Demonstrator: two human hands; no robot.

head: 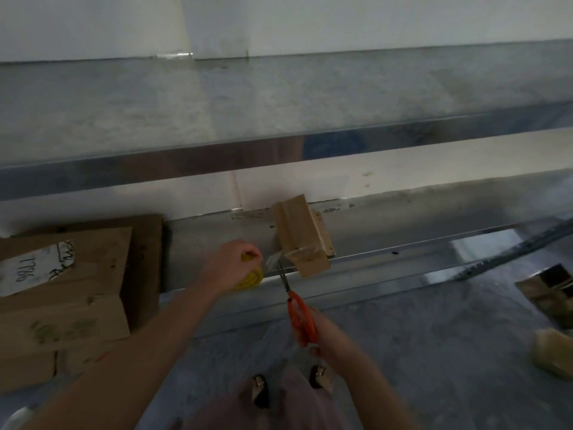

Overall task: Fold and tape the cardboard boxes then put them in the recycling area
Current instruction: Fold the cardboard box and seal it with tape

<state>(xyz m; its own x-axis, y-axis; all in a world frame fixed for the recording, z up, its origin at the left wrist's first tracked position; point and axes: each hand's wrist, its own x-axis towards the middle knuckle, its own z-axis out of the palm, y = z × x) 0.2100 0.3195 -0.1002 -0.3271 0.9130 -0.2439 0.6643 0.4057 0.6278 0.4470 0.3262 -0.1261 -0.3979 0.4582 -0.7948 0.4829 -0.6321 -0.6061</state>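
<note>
Standing at a low metal shelf (pixel 387 256), looking down. Gripping a yellow tape roll (pixel 251 279) with the left hand (pixel 231 262), curled tight over the top of it, just left of the small cardboard box (pixel 302 240). With a clear tape strip (pixel 274 259) taut from roll to box, stuck across the near end of the box. Holding orange-handled scissors (pixel 299 318) in the right hand (pixel 325 336), wrapped round the handles, down close to the body. Pointing the blades up and away, right at the strip, between roll and box; apart or closed on the tape, cannot tell through the blur.

And the box itself: taped up, tilted, resting at the front edge of the shelf with its near corner out over the lip.

Over at the left end of the shelf, larger cardboard boxes (pixel 68 299), stacked, with a torn white label (pixel 34 268) on the top one, handwritten. Far right on the floor (pixel 434 352), a dark carton (pixel 548 293) and a pale yellowish bundle (pixel 555 352), both blurred. Down at the bottom, two shoes (pixel 260 395) on grey concrete.
</note>
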